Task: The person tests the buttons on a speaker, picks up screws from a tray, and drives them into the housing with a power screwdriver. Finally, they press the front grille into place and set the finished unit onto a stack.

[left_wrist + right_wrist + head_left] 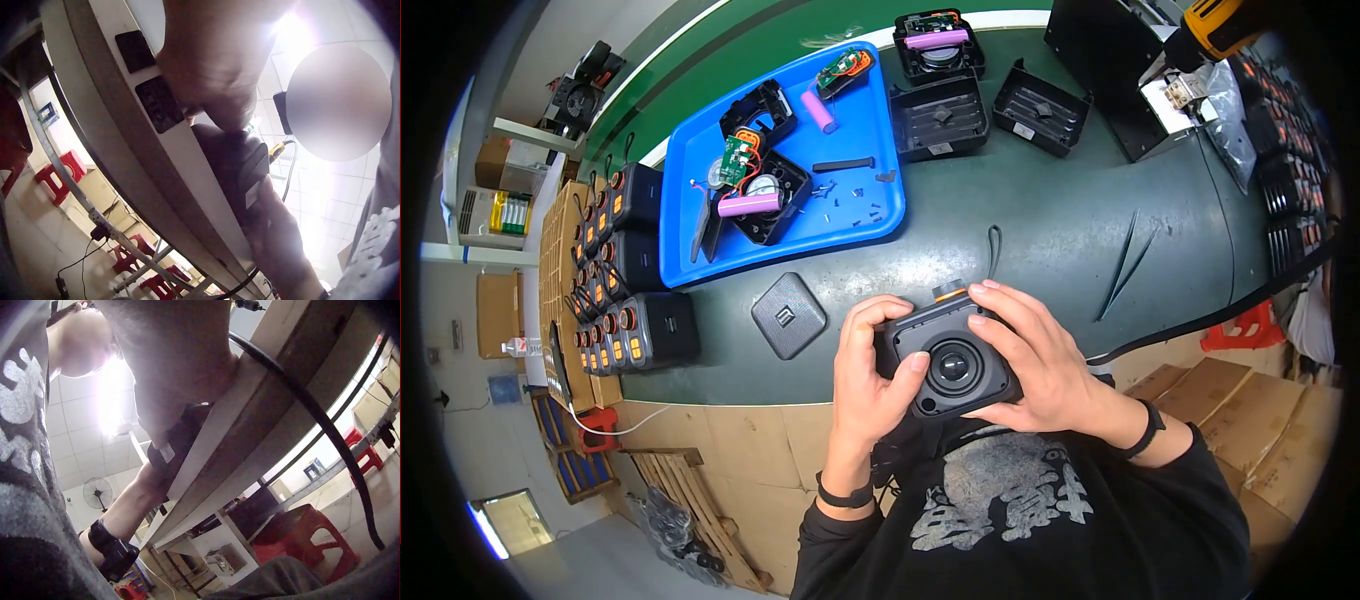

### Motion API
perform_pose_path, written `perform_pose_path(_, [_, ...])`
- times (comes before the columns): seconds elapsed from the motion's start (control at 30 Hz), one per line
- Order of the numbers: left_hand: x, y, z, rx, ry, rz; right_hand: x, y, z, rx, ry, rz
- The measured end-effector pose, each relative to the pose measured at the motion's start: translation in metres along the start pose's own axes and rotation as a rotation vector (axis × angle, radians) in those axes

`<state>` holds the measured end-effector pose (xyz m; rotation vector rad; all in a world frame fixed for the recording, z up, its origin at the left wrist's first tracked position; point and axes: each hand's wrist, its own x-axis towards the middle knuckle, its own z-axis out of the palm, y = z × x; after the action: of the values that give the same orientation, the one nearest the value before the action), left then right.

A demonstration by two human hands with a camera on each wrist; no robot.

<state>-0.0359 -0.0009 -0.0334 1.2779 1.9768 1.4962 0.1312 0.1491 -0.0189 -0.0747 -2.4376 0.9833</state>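
Observation:
Both hands hold a black box-shaped device with a round speaker-like ring on its face, over the table's near edge. The left hand grips its left side, thumb on the face beside the ring. Across the top and right side lies the right hand, fingers bent over the edge near an orange-ringed knob. In the left wrist view the device appears dark between the left hand and the right hand. The right wrist view shows the device partly hidden by the right hand.
A grey square cover lies left of the hands. Behind it a blue tray holds opened housings, boards and pink cells. Several finished-looking devices stand at the left. Black shells, tweezers and a yellow power tool are at the right.

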Motion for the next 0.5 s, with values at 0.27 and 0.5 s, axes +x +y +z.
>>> perform_pose_path(0.27, [0.0005,-0.0011,0.0002,0.004,0.004,0.02,0.0002,-0.0002,0.0,0.005,0.0,-0.004])
perform_pose_path(0.5, [-0.0004,0.0,0.0001,0.02,0.02,0.019,0.0003,-0.0012,-0.0008,0.007,-0.005,0.004])
